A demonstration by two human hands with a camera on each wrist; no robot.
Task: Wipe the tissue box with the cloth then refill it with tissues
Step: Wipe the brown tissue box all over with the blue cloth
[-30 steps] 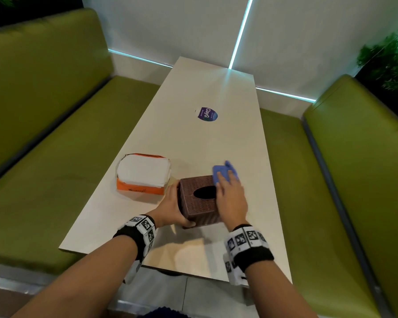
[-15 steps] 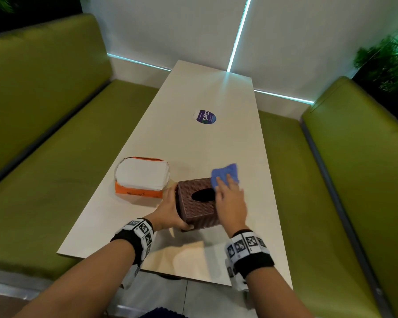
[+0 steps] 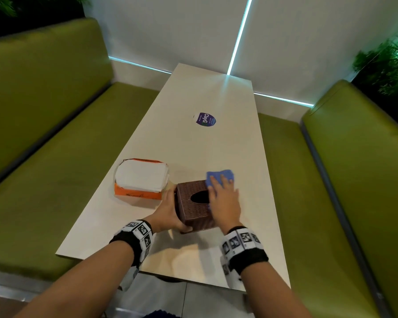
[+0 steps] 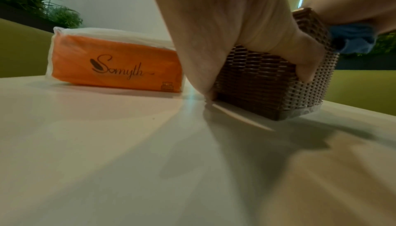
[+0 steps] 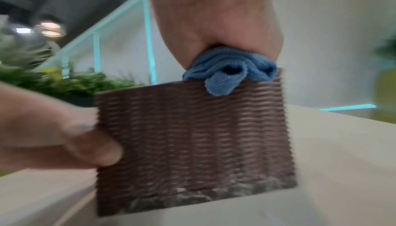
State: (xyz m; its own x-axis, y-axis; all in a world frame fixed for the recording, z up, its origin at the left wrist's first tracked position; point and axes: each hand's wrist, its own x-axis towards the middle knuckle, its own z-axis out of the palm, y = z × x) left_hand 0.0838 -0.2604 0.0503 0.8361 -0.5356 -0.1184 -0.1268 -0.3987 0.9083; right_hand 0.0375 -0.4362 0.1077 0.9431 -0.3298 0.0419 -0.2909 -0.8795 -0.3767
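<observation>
A brown woven tissue box [image 3: 193, 207] stands on the white table [image 3: 216, 148] near its front edge. My left hand [image 3: 168, 212] grips the box's left side, thumb on the near face [image 5: 94, 150]. My right hand [image 3: 224, 198] lies flat on the box's top right, fingers straight, pressing a blue cloth [image 3: 223, 174] that sticks out past the far right corner. The right wrist view shows the cloth [image 5: 229, 70] bunched under the palm on the box's top edge [image 5: 193, 136]. An orange pack of white tissues [image 3: 140, 180] lies just left of the box.
A round purple sticker [image 3: 204, 119] sits mid-table. Green benches [image 3: 44, 157] flank the table on both sides, with a white wall behind. The near table edge is just below my wrists.
My right hand has slid the cloth a little toward the far right corner of the box top. The left hand keeps its grip on the box.
</observation>
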